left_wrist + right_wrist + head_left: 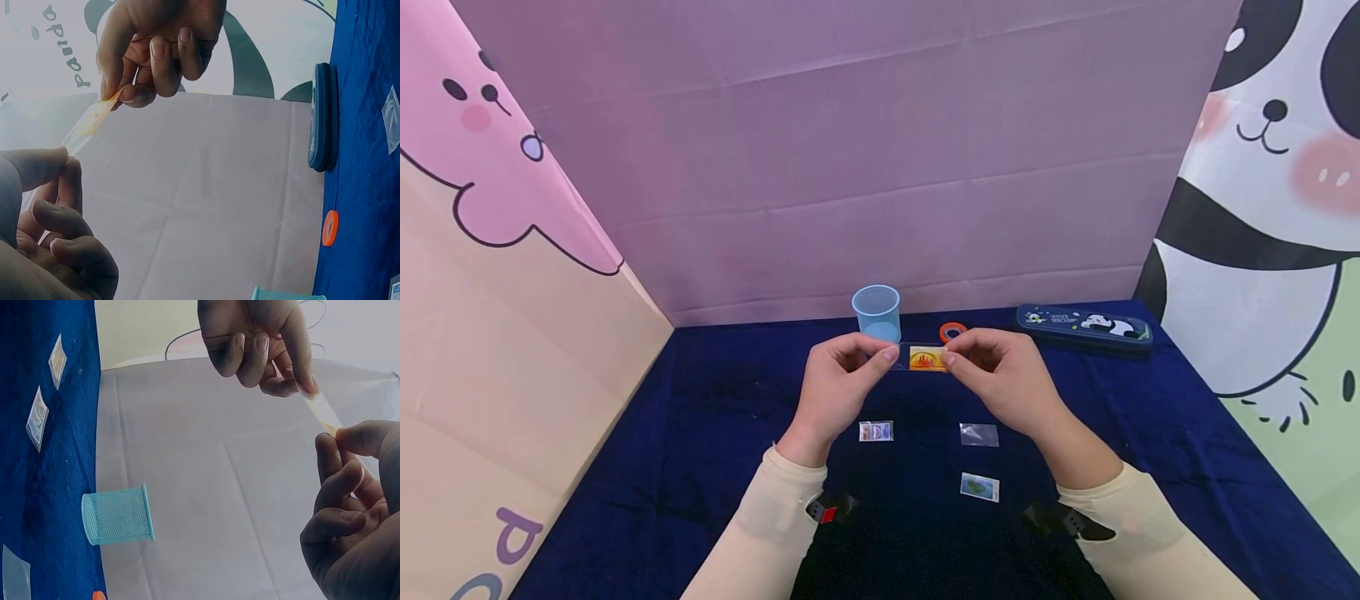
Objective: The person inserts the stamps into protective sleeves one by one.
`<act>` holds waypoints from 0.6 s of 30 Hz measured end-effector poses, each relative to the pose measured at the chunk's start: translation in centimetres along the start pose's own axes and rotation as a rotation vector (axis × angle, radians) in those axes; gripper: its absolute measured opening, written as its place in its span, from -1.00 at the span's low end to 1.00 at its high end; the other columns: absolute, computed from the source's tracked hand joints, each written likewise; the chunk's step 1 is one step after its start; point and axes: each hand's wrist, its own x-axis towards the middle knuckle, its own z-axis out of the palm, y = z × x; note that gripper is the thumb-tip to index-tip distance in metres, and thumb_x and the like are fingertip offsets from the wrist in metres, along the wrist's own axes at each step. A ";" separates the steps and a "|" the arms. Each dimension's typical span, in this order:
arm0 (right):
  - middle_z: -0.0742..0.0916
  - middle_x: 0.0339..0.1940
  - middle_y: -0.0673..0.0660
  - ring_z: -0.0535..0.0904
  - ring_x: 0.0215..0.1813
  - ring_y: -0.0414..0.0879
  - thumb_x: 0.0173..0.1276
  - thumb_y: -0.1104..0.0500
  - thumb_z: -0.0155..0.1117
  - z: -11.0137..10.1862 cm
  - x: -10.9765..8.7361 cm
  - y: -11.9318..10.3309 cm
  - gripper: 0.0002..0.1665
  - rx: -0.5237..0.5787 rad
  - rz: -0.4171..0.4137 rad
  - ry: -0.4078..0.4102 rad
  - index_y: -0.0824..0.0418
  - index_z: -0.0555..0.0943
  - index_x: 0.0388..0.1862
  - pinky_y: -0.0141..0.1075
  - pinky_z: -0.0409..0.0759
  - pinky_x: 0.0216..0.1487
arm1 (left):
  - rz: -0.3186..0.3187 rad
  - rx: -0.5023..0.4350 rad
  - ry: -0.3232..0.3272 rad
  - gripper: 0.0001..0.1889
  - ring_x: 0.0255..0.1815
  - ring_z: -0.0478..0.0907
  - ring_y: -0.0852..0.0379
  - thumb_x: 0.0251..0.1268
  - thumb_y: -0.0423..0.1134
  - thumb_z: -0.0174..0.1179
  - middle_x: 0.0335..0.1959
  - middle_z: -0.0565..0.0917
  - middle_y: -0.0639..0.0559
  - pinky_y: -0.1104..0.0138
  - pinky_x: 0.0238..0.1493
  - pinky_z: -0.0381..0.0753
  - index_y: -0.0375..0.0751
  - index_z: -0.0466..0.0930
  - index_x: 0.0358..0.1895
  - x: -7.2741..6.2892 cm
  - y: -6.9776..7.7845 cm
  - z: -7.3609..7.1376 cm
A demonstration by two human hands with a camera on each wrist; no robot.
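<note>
While left hand (837, 385) pinches clear sleeve (904, 359) and right hand (1013, 379) yellow card (927, 359), I think uneven force could crease the card.

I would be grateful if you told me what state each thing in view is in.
Left hand: pinching the held sleeve
Right hand: pinching at the yellow card
Held sleeve: raised
Yellow card: raised, how far inserted unclear
Spare sleeve: lying flat
Purple card: lying flat
Green card: lying flat
Orange ring: lying flat
Cup: upright
Pencil case: closed
</note>
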 end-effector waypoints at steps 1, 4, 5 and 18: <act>0.74 -0.33 0.12 0.50 -0.44 -0.04 0.49 0.17 0.41 0.0 0.0 0.0 -0.88 0.000 -0.001 -0.001 0.19 0.78 -0.11 -0.33 0.48 -0.46 | -0.001 -0.001 -0.001 -0.89 -0.43 0.37 0.01 0.43 -0.21 0.39 -0.39 0.63 -0.03 0.31 -0.36 0.35 -0.14 0.83 -0.13 0.0 0.0 0.0; 0.75 -0.32 0.12 0.50 -0.43 -0.04 0.49 0.19 0.40 -0.1 0.0 0.0 -0.89 -0.007 -0.001 0.002 0.19 0.78 -0.10 -0.33 0.48 -0.46 | -0.002 0.003 0.001 -0.89 -0.43 0.37 0.01 0.44 -0.21 0.39 -0.40 0.61 -0.04 0.31 -0.36 0.35 -0.14 0.83 -0.13 0.0 -0.1 -0.1; 0.76 -0.31 0.12 0.50 -0.43 -0.04 0.49 0.19 0.40 -0.1 0.0 0.0 -0.89 -0.009 -0.001 0.005 0.19 0.78 -0.10 -0.33 0.48 -0.46 | -0.002 0.003 0.002 -0.89 -0.43 0.36 0.01 0.43 -0.21 0.39 -0.41 0.60 -0.04 0.31 -0.36 0.35 -0.14 0.83 -0.13 0.1 -0.1 -0.1; 0.77 -0.29 0.13 0.52 -0.41 -0.04 0.49 0.22 0.40 -0.1 0.0 0.1 -0.87 -0.002 0.003 -0.002 0.21 0.79 -0.08 -0.34 0.49 -0.44 | -0.004 0.008 0.006 -0.89 -0.45 0.34 0.02 0.44 -0.20 0.39 -0.44 0.56 -0.06 0.32 -0.39 0.32 -0.14 0.83 -0.13 0.0 -0.1 -0.1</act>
